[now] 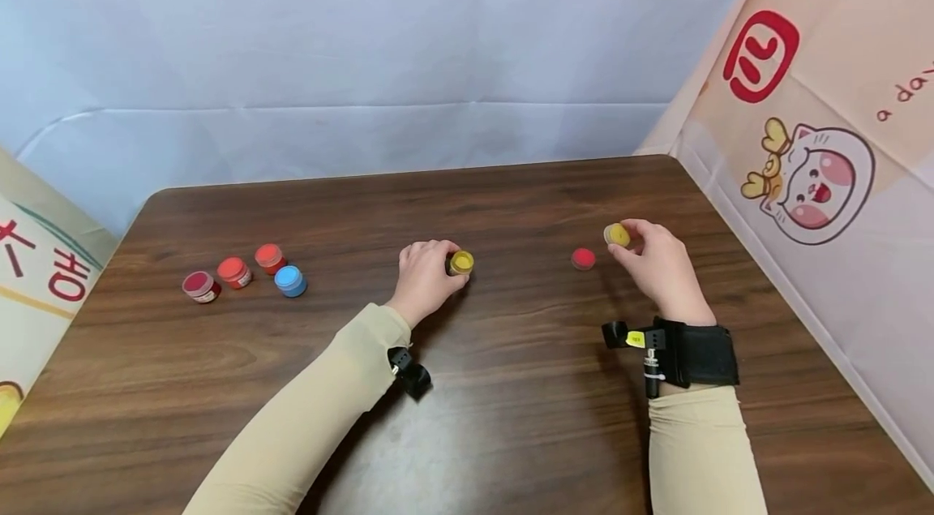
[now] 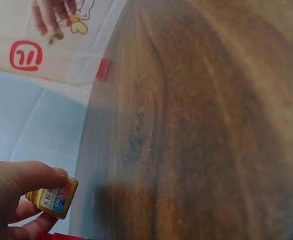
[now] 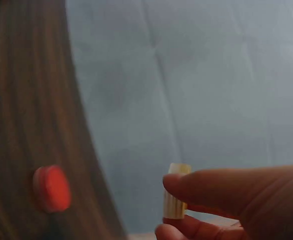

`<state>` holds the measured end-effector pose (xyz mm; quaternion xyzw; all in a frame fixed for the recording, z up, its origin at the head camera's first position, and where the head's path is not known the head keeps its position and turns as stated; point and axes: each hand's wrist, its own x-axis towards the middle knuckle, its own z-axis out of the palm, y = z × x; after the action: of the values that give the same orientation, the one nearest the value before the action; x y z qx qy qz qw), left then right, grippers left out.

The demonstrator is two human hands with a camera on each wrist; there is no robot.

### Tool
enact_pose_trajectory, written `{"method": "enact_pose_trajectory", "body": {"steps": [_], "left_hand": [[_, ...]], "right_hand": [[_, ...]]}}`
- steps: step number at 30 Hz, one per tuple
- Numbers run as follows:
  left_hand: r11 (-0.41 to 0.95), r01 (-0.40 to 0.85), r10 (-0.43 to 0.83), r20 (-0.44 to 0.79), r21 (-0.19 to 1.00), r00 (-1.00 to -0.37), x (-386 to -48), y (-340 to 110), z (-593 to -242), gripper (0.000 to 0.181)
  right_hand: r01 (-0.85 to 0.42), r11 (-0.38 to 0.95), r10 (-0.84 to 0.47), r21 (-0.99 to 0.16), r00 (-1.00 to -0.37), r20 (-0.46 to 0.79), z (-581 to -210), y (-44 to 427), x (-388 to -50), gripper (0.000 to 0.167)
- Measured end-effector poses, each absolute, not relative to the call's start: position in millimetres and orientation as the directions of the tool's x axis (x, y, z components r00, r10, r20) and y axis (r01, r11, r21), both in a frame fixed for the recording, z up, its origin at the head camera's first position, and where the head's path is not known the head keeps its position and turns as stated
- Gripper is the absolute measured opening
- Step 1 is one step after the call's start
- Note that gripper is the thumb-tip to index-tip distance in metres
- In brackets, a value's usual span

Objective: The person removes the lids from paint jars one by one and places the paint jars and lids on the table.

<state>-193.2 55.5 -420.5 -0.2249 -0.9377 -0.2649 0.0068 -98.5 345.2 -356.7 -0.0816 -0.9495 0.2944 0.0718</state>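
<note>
At frame centre the left hand (image 1: 426, 281) grips a small yellow plastic jar (image 1: 461, 263), best kept level, while right of centre the right hand (image 1: 662, 268) pinches a round yellow plastic lid (image 1: 617, 235).

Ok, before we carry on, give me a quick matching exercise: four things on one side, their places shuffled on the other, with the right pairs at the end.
Things:
1. yellow jar
2. yellow lid
3. red lid
4. blue-topped jar

Places:
A. on the table, between the two hands
B. held in the right hand
C. beside the red-topped jars
D. held in the left hand

Right pairs: 1-D, 2-B, 3-A, 4-C.
</note>
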Motion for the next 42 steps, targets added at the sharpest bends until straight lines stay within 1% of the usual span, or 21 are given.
{"method": "enact_pose_trajectory", "body": {"steps": [10,14,17,19,27,32,34,37,42], "left_hand": [[0.782,0.413,0.428,0.08,0.467,-0.9,-199.3,59.5,-421.0,0.035],[0.809,0.422,0.433,0.071,0.409,-0.899,-198.7,60.1,-420.3,0.034],[0.818,0.439,0.443,0.079,0.371,-0.893,-198.3,60.8,-418.8,0.032],[0.818,0.442,0.446,0.08,0.368,-0.891,-198.3,61.3,-417.9,0.032],[0.822,0.43,0.444,0.052,0.374,-0.895,-198.1,61.1,-415.4,0.038],[0.816,0.44,0.452,0.06,0.374,-0.89,-195.0,54.1,-412.5,0.049],[0.808,0.448,0.455,0.078,0.383,-0.887,-193.5,47.8,-410.2,0.054],[0.779,0.458,0.448,0.131,0.428,-0.884,-190.2,34.4,-405.1,0.057],[0.687,0.473,0.405,0.249,0.552,-0.88,-182.4,-0.3,-393.4,0.053]], "right_hand": [[0.196,0.798,0.255,-0.57,-0.967,0.023,-395.9,366.3,-112.4,0.044],[0.217,0.79,0.254,-0.574,-0.967,-0.016,-408.8,369.2,-116.5,0.045],[0.216,0.791,0.249,-0.573,-0.968,-0.021,-415.1,370.4,-119.3,0.045],[0.217,0.792,0.253,-0.571,-0.967,-0.017,-417.8,370.8,-120.4,0.044],[0.219,0.809,0.256,-0.546,-0.967,-0.009,-423.3,369.2,-123.6,0.044],[0.218,0.815,0.257,-0.537,-0.966,-0.002,-424.3,367.4,-124.3,0.044],[0.217,0.816,0.259,-0.536,-0.966,0.003,-424.8,367.1,-124.7,0.044],[0.216,0.815,0.256,-0.538,-0.967,0.001,-425.5,367.2,-124.9,0.044],[0.209,0.81,0.238,-0.547,-0.971,-0.017,-424.8,367.7,-123.9,0.044]]}}
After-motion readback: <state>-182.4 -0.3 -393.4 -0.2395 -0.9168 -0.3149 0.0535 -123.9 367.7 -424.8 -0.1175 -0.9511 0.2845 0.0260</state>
